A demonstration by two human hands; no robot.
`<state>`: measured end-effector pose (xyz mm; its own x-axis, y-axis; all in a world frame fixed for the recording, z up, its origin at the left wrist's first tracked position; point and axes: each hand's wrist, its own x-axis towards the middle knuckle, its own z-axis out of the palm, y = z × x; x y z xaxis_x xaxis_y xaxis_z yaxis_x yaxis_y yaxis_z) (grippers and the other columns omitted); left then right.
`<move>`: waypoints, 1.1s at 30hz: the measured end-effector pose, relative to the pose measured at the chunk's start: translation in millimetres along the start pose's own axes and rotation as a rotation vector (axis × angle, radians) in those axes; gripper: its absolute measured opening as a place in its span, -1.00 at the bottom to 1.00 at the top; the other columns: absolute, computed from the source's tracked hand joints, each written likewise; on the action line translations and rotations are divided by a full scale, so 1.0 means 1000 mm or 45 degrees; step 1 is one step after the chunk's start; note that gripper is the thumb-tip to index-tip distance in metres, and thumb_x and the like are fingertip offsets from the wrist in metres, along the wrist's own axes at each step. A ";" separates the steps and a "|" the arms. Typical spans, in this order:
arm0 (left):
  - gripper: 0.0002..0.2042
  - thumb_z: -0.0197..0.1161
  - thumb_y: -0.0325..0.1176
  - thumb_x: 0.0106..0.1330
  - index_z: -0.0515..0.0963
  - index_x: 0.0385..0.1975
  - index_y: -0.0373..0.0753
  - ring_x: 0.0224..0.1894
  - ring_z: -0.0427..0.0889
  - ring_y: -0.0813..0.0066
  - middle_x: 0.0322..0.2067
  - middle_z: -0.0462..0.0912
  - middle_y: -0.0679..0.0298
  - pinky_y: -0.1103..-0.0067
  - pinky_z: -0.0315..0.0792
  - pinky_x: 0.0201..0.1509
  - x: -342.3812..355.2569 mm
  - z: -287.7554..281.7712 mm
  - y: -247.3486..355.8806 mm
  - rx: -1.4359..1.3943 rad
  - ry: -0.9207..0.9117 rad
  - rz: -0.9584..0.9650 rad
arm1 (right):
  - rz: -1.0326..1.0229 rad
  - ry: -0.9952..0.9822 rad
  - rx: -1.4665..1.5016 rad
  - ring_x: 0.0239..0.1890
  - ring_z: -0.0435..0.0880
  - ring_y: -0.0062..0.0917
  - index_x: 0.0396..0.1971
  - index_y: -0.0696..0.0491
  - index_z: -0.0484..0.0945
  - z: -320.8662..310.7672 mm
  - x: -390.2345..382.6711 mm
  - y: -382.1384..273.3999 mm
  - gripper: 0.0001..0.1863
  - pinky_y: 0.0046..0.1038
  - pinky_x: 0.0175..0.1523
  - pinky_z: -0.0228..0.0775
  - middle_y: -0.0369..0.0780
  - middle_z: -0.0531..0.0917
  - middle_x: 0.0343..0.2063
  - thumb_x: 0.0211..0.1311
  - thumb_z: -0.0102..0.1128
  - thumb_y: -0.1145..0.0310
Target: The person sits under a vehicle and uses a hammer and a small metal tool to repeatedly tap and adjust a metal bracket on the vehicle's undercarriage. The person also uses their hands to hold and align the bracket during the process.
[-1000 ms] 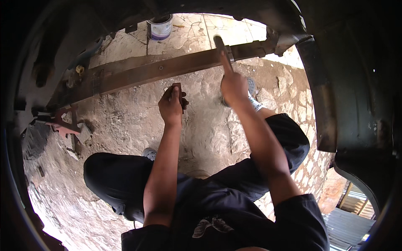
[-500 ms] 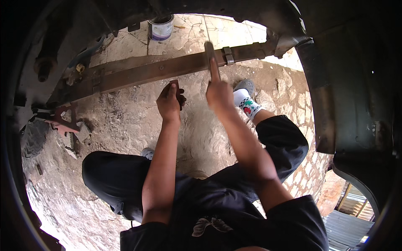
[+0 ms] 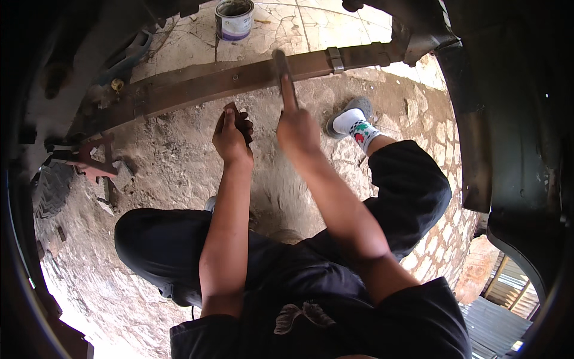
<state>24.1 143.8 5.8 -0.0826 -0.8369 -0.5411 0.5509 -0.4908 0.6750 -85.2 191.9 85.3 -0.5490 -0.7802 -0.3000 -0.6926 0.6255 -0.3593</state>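
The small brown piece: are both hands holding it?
No, only the left hand holds the brown piece, while the right hand grips a dark tool.

Dark tool [image 3: 281, 67] in right hand [image 3: 298, 130]

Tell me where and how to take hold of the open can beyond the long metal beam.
I'd grip the can around its side wall: it stands upright, with a round body and open top. Come from its right, reaching over the beam, since dark metal parts show on its left. Keep it level; I cannot tell what is inside.
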 end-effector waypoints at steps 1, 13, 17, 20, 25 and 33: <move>-0.74 0.05 -0.24 0.57 0.56 0.08 -0.19 -0.51 0.50 0.61 -0.36 0.62 0.31 0.67 0.30 -0.53 -0.001 0.005 -0.002 -0.019 -0.008 -0.008 | -0.024 0.013 0.046 -0.28 0.73 0.13 0.57 -0.26 -0.17 0.009 -0.022 0.011 -0.11 0.06 -0.17 0.60 0.22 0.69 -0.35 0.29 -0.07 0.54; -0.80 0.06 -0.32 0.53 0.56 -0.03 -0.24 -0.58 0.58 0.48 -0.49 0.60 0.28 0.58 0.32 -0.64 -0.002 0.000 -0.030 0.163 -0.237 -0.263 | 0.075 -0.018 0.151 -0.10 0.67 0.11 0.54 -0.30 -0.05 0.194 -0.070 0.121 -0.17 0.05 -0.02 0.51 0.15 0.56 0.02 0.36 0.16 0.25; -0.80 0.18 -0.36 0.47 0.62 -0.06 -0.32 -0.51 0.64 0.43 -0.43 0.64 0.23 0.49 0.48 -0.47 -0.012 0.004 -0.042 0.602 -0.402 -0.348 | 0.165 0.424 0.416 0.11 0.60 0.02 0.45 0.02 0.21 0.187 -0.064 0.124 -0.34 -0.09 0.16 0.44 0.09 0.49 0.19 0.41 0.12 0.20; -0.79 0.24 -0.32 0.45 0.68 -0.15 -0.35 -0.43 0.68 0.41 -0.32 0.70 0.19 0.44 0.56 -0.32 -0.012 0.006 -0.063 0.793 -0.472 -0.142 | 0.178 0.443 1.003 0.15 0.58 0.01 0.44 0.12 0.22 0.132 -0.064 0.100 -0.37 -0.17 0.20 0.42 0.12 0.49 0.21 0.45 0.07 0.24; -0.66 0.17 -0.25 0.49 0.55 0.15 -0.27 -0.37 0.64 0.39 -0.29 0.65 0.21 0.44 0.56 -0.20 -0.034 0.037 -0.046 0.516 -0.538 -0.373 | -0.138 0.777 1.020 0.19 0.52 -0.11 0.41 0.21 0.19 0.044 -0.087 0.069 -0.39 -0.26 0.25 0.37 0.15 0.43 0.23 0.44 0.10 0.39; -0.67 0.18 -0.23 0.50 0.57 0.07 -0.35 -0.49 0.49 0.58 -0.35 0.62 0.23 0.60 0.41 -0.43 -0.019 0.047 -0.019 0.412 -0.371 -0.148 | -0.460 0.267 1.207 -0.01 0.67 -0.51 0.41 0.05 0.30 -0.110 -0.126 0.041 -0.43 -0.52 0.09 0.43 -0.05 0.52 0.15 0.45 0.17 0.37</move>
<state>-24.1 157.7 26.7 -0.3845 -0.7825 -0.4897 0.2402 -0.5971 0.7654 -96.2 314.7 205.7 -0.5150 -0.8523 0.0913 -0.2290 0.0342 -0.9728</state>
